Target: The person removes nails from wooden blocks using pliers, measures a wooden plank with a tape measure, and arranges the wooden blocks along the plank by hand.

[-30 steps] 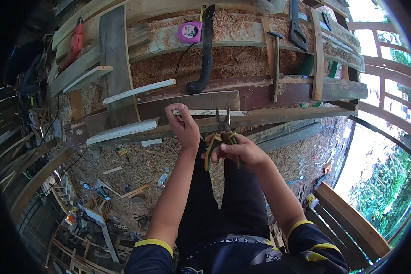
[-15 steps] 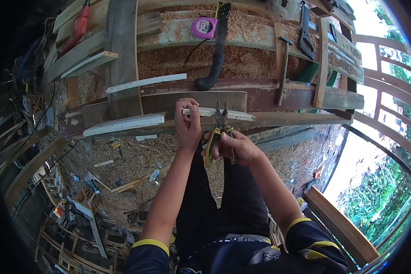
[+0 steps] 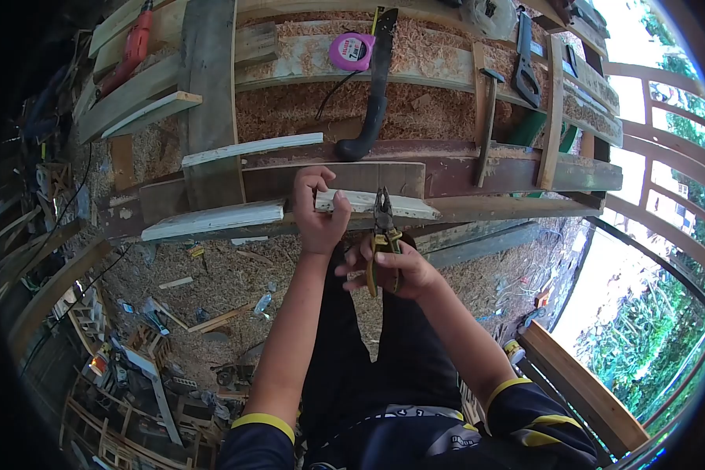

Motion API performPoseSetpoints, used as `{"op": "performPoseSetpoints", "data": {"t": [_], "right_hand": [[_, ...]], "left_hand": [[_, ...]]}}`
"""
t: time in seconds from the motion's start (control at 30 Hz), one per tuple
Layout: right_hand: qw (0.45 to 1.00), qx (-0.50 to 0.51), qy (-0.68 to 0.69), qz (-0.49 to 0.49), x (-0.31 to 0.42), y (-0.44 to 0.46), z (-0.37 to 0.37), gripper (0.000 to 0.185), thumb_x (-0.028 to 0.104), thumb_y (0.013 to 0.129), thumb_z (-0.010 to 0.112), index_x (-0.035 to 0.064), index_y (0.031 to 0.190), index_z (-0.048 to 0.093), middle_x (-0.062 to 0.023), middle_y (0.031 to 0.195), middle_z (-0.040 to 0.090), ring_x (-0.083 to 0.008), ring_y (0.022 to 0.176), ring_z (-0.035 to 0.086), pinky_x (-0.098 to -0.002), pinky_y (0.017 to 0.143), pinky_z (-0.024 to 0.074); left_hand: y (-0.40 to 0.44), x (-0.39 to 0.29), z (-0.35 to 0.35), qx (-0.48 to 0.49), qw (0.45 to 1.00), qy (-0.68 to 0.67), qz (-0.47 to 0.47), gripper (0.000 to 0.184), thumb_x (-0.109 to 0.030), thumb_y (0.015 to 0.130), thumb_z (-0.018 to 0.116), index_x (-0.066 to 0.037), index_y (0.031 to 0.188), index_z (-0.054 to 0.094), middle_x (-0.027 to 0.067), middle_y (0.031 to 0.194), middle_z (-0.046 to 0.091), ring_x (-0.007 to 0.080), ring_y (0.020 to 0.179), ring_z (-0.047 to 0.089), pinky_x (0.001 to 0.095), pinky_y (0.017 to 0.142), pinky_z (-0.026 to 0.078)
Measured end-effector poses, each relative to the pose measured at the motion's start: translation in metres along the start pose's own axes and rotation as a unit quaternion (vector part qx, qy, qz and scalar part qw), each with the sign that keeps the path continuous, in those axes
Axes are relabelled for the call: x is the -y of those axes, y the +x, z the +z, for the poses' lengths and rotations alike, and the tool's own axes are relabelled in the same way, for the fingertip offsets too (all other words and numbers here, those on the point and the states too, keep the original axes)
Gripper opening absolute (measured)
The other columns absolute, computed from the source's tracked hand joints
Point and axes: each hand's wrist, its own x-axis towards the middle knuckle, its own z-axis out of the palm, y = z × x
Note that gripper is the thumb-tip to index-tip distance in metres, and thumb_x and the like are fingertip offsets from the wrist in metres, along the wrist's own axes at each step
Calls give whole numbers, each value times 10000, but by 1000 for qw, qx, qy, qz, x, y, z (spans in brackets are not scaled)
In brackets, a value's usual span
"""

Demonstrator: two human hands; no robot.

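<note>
A short white-painted wood strip lies along the near edge of the bench. My left hand is at its left end, fingers curled but apart from the thumb, with no grip on the strip that I can see. Pliers with yellow-and-black handles are in my right hand, pointing away from me. Their jaws overlap the strip in view and look nearly closed; whether they touch it, I cannot tell. Another white strip rests to the left of my left hand.
Farther back on the bench are a pink tape measure, a machete-like blade with a black handle, a hammer, a handsaw and a red power tool. Shavings cover the bench and ground. Scrap wood lies below left.
My left fingers have come apart from the strip's end, and the strip has turned to show a broader white face. The pliers' handles and jaws have closed together.
</note>
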Motion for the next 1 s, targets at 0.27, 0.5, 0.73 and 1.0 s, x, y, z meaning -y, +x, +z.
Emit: {"op": "performPoseSetpoints", "data": {"t": [0.27,0.5,0.73,1.0], "right_hand": [[993,-96,-2,63,12,4,11,310,282,1062,720,103,904,522,-16,744,516,-151,637,509,-351,592,446],[909,-270,-314,-40,5,12,35,329,304,1052,729,55,890,587,-10,691,568,-158,588,548,-359,554,456],[826,-353,-440,-4,25,-19,5,319,309,1023,755,10,961,664,-43,773,696,-147,685,702,-351,619,531],[763,-329,-554,-36,105,-47,56,277,201,1009,788,-34,1112,683,-60,860,735,-135,748,723,-317,698,585]], "left_hand": [[11,10,5,11,1000,-1,13,363,-283,1057,557,-19,808,546,121,697,678,216,624,664,346,627,523],[6,25,14,-47,999,9,11,414,-347,1024,604,-58,736,533,106,670,632,267,581,641,370,567,494],[0,42,25,-70,993,88,18,501,-446,1076,565,-72,751,488,72,612,517,217,537,592,361,550,477],[3,29,21,-40,999,14,-26,392,-369,1027,598,-64,795,518,99,690,536,283,586,545,390,589,464]]}}
